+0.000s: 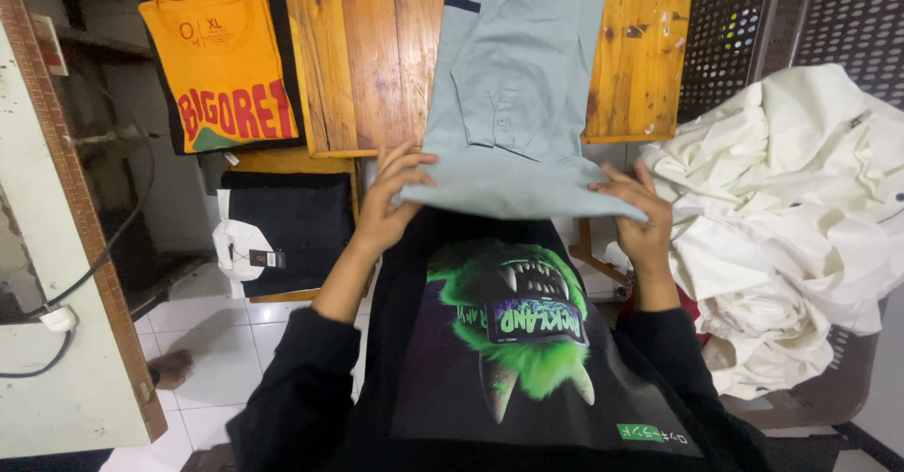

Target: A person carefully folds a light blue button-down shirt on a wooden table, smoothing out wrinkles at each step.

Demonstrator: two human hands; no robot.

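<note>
- Tiled white floor [202, 340] below, wooden table [367, 48] ahead, perforated dark panel [810, 20] at far right.
- Pale grey-blue shirt [513, 86] laid lengthwise on table, buttoned cuff showing mid-cloth, near end hanging off table edge toward body.
- Left hand [386, 204] at shirt's near left corner, fingers curled over folded edge, thumb under: closed on cloth.
- Right hand [640, 213] at near right corner, fingers spread on top of fold, thumb tucked beneath: pinching cloth too.
- Both hands level with each other, fold stretched straight between them, just off table's near edge.
- Black sleeves [301, 378] pushed back on both forearms; black top with green fanged monster print [513, 312] directly under shirt's near end.
- Orange tee [226, 67] with red lettering at far left, flat on folded black garment, beside table.
- Black folded garment [292, 227] with hanging tag on low wooden stool at near left of table.
- Heap of cream-white cloth [791, 218] in basket at right, well crumpled, just beside right hand.
- White board with wooden trim [56, 274] along left edge, dark cable and plug hanging across it.
- Bare foot [174, 368] on tiles at near left, owner out of frame.
</note>
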